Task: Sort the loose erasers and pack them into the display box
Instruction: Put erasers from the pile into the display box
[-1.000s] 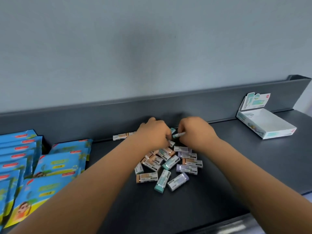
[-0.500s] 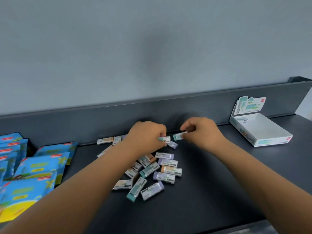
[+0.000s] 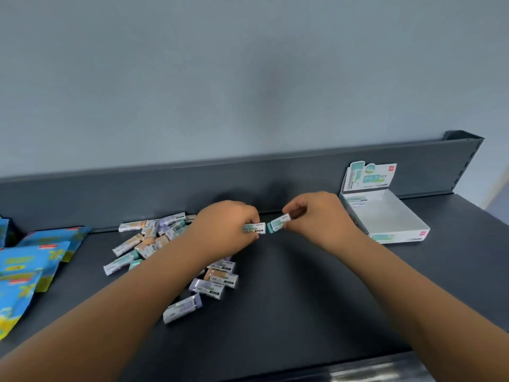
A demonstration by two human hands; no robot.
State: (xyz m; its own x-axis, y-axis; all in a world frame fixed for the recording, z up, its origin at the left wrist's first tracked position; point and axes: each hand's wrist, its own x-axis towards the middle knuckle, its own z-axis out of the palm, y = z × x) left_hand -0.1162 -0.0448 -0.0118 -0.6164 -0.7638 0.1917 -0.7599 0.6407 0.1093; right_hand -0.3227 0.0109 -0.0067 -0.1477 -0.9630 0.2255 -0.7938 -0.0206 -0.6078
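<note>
Hands moved nearer display box (image 3: 396,236), left hand (image 3: 227,232) grip pinching teal eraser (image 3: 255,228), right hand (image 3: 321,216) pinching second eraser (image 3: 278,223) (rectangular, paper-sleeved)

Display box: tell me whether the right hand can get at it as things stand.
Probably yes. The display box stands open-topped just beside the right hand, with only bare shelf between them. The hand pinches a teal eraser, which it could likely carry straight over.
</note>
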